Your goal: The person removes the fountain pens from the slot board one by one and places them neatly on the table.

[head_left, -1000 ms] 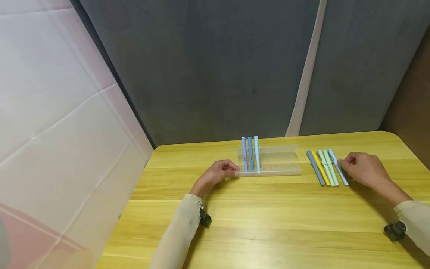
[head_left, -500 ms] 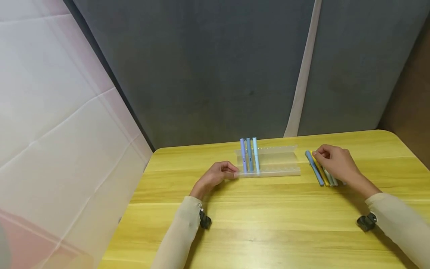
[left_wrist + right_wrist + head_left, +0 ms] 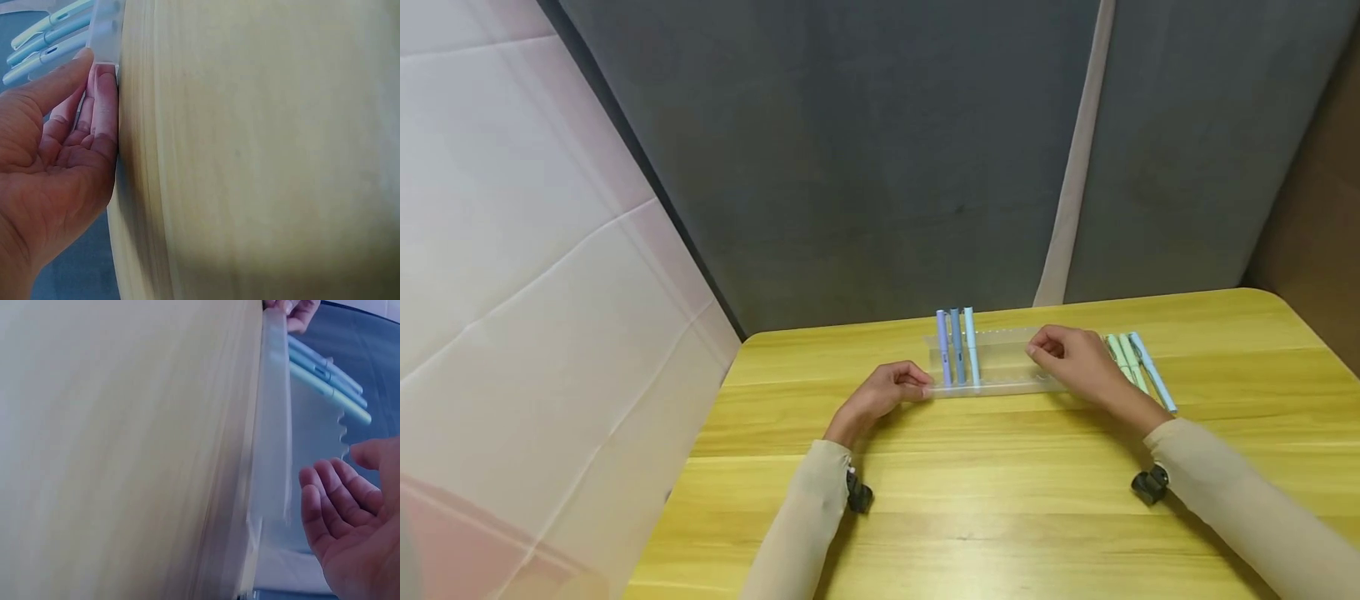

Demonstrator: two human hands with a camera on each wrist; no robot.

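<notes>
Yellow-green wooden table, grain running side to side. Everything else placed from the clear frosted plastic pen rack at the table's far middle, its long axis left to right.

Rack: three pens stand in its left-end slots, namely a lilac pen, a grey-blue pen and a pale blue pen. The slots to their right are unfilled.

Your left hand sits at the rack's left end; the wrist view shows thumb and fingers pinching that end wall, steadying it.

Your right hand hovers over the rack's right half. The wrist view shows fingers loosely curled and apart, palm bare, nothing held, just short of the toothed back wall.

Loose pens lie flat on the table just right of the rack, behind your right wrist: two mint green pens and a light blue pen, long axes running near to far, tilted slightly.

Key relation: the loose pens lie right of your right hand, crosswise to the rack; that hand is much the nearer one.
</notes>
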